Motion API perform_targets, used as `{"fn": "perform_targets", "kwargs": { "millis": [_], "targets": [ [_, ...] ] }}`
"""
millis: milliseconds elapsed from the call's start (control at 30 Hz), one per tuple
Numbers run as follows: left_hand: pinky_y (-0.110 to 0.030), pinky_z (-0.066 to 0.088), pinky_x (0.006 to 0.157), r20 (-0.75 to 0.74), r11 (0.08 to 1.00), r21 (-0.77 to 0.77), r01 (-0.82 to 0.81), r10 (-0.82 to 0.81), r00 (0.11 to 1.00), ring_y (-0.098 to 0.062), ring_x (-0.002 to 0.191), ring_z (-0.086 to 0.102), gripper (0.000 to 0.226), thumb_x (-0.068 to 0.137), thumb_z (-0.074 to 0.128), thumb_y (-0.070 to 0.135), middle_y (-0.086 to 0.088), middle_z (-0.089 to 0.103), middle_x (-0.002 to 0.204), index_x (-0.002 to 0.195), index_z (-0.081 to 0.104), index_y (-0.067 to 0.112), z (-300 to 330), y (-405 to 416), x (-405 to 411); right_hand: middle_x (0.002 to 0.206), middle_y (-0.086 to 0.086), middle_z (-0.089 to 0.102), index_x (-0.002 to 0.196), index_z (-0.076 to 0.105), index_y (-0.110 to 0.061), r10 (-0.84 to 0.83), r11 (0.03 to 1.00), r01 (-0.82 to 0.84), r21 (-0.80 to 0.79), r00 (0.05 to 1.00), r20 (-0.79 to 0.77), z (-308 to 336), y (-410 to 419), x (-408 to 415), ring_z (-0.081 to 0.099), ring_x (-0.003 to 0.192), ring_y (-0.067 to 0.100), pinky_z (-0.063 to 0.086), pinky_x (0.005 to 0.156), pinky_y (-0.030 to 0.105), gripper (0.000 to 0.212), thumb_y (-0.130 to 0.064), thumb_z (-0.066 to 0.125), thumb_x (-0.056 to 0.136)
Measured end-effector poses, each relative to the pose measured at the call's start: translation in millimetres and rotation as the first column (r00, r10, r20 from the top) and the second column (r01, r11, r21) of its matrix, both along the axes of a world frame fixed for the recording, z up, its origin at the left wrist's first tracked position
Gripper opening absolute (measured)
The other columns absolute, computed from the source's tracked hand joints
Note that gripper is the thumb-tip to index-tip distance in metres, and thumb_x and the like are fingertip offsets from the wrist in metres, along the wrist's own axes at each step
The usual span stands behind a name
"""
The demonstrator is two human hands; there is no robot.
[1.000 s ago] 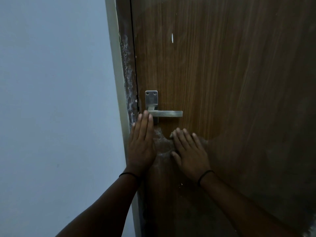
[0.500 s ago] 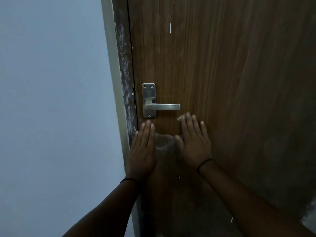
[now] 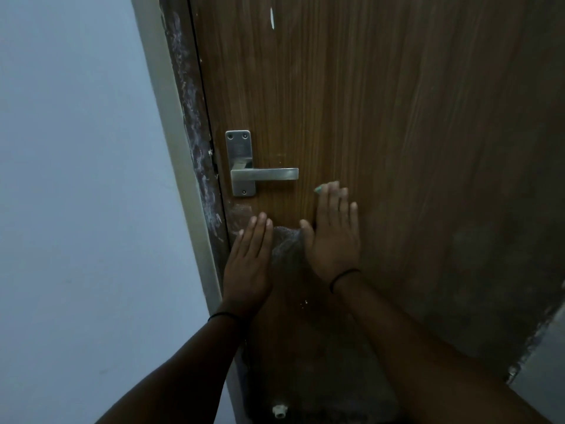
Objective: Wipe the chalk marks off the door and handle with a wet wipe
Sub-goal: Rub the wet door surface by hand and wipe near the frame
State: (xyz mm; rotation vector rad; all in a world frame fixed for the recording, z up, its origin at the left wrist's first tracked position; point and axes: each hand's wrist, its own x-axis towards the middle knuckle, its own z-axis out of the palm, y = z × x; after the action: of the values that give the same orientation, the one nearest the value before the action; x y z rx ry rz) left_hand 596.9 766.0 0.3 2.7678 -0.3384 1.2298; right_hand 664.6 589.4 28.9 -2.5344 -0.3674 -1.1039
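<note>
A brown wooden door [image 3: 382, 117] fills the head view, with a steel lever handle [image 3: 264, 174] on its left side. My right hand [image 3: 334, 237] lies flat on the door, below and right of the lever's tip. It presses a wet wipe [image 3: 319, 189], of which only a pale green corner shows past my fingertips. My left hand [image 3: 249, 264] rests flat near the door's edge, below the handle plate, holding nothing. A whitish chalk smear [image 3: 287, 244] sits between my hands, and a small white mark [image 3: 271, 18] is high on the door.
Chalky white streaks run down the dark door edge [image 3: 195, 133] beside a pale frame [image 3: 171, 117]. A plain light wall [image 3: 76, 179] is on the left. A small white knob [image 3: 279, 411] sits low on the door, and a grey surface [image 3: 544, 371] shows at the lower right.
My left hand has slid down from the handle plate to below it. My right hand has moved a little up and to the right across the door.
</note>
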Motion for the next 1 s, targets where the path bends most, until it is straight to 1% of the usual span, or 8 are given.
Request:
{"fn": "perform_targets", "kwargs": {
  "millis": [133,233,300,367,533,633,800,1000],
  "targets": [
    [-0.041,0.010,0.124,0.038,1.000,0.002,-0.013,0.013,0.999,-0.024,0.153,0.011,0.061,0.102,0.034,0.034,-0.012,0.017,0.164,0.155,0.022,0.006,-1.3,-4.0,7.3,0.166,0.004,-0.003,0.158,-0.001,-0.018,0.074,0.969,-0.091,-0.230,0.994,-0.079,-50.5,-17.7,-11.8,-0.005,0.153,0.020,0.012,0.123,0.048,0.072,-0.054,0.025,0.102],
    [-0.047,0.015,0.123,0.030,1.000,-0.004,0.007,-0.007,1.000,-0.024,0.154,0.010,0.061,0.102,0.038,0.030,-0.012,0.015,0.165,0.156,0.020,0.007,1.6,-8.5,10.9,0.165,0.005,-0.002,0.158,-0.003,-0.018,-0.035,0.992,0.022,-0.126,0.995,-0.098,-60.4,-49.0,-9.6,-0.002,0.153,0.020,0.015,0.122,0.050,0.070,-0.054,0.021,0.103],
    [-0.047,0.016,0.123,0.019,1.000,0.002,0.019,-0.019,1.000,-0.024,0.154,0.009,0.069,0.098,0.054,0.021,-0.011,0.015,0.165,0.156,0.020,0.007,2.6,-14.9,12.6,0.166,0.006,-0.003,0.157,-0.004,-0.016,-0.088,0.996,0.088,-0.002,0.994,-0.065,-38.7,-49.2,-2.5,-0.003,0.153,0.020,0.007,0.124,0.045,0.072,-0.055,0.019,0.102],
    [-0.046,0.015,0.123,0.019,1.000,0.001,0.023,-0.023,1.000,-0.024,0.153,0.010,0.065,0.099,0.050,0.025,-0.011,0.015,0.164,0.155,0.022,0.006,3.0,-21.7,15.1,0.166,0.007,-0.005,0.157,-0.005,-0.013,-0.095,0.992,0.098,0.085,0.995,-0.031,-17.3,-35.4,3.9,-0.005,0.153,0.021,-0.001,0.123,0.040,0.075,-0.056,0.020,0.101],
    [-0.036,0.003,0.124,-0.001,1.000,0.015,0.000,0.000,1.000,-0.024,0.154,0.009,0.068,0.099,0.052,0.028,-0.012,0.014,0.165,0.155,0.021,0.005,1.1,-24.7,17.0,0.166,0.005,-0.005,0.158,-0.003,-0.016,0.049,0.982,-0.061,-0.180,0.996,-0.069,-59.4,-28.3,-10.1,-0.005,0.153,0.020,0.009,0.124,0.046,0.073,-0.055,0.023,0.102],
    [-0.041,0.011,0.124,-0.012,1.000,0.020,0.005,-0.004,1.000,-0.025,0.153,0.011,0.066,0.100,0.043,0.035,-0.013,0.015,0.164,0.155,0.023,0.005,-5.5,-21.3,14.1,0.165,0.005,-0.002,0.158,-0.004,-0.018,-0.020,0.997,0.012,-0.074,0.994,-0.109,-66.8,-58.4,-9.9,-0.002,0.153,0.020,0.016,0.122,0.050,0.070,-0.054,0.021,0.102],
    [-0.044,0.015,0.124,-0.024,1.000,0.004,0.009,-0.009,1.000,-0.024,0.154,0.010,0.073,0.097,0.059,0.029,-0.011,0.016,0.164,0.155,0.022,0.006,-15.5,-20.6,9.6,0.165,0.010,-0.002,0.157,-0.003,-0.012,-0.080,0.990,0.080,0.114,0.997,-0.005,-5.0,-35.8,4.3,-0.002,0.153,0.024,0.007,0.124,0.045,0.074,-0.053,0.024,0.102],
    [-0.043,0.015,0.123,0.000,0.999,-0.005,0.049,-0.049,0.999,-0.024,0.153,0.012,0.066,0.100,0.047,0.032,-0.012,0.017,0.164,0.155,0.022,0.007,-4.3,-17.8,10.4,0.166,0.006,-0.006,0.157,-0.004,-0.016,0.023,0.989,-0.034,-0.145,0.997,-0.074,-39.6,-42.4,-7.9,-0.006,0.153,0.020,0.014,0.123,0.049,0.072,-0.054,0.023,0.102]
  ]
}}
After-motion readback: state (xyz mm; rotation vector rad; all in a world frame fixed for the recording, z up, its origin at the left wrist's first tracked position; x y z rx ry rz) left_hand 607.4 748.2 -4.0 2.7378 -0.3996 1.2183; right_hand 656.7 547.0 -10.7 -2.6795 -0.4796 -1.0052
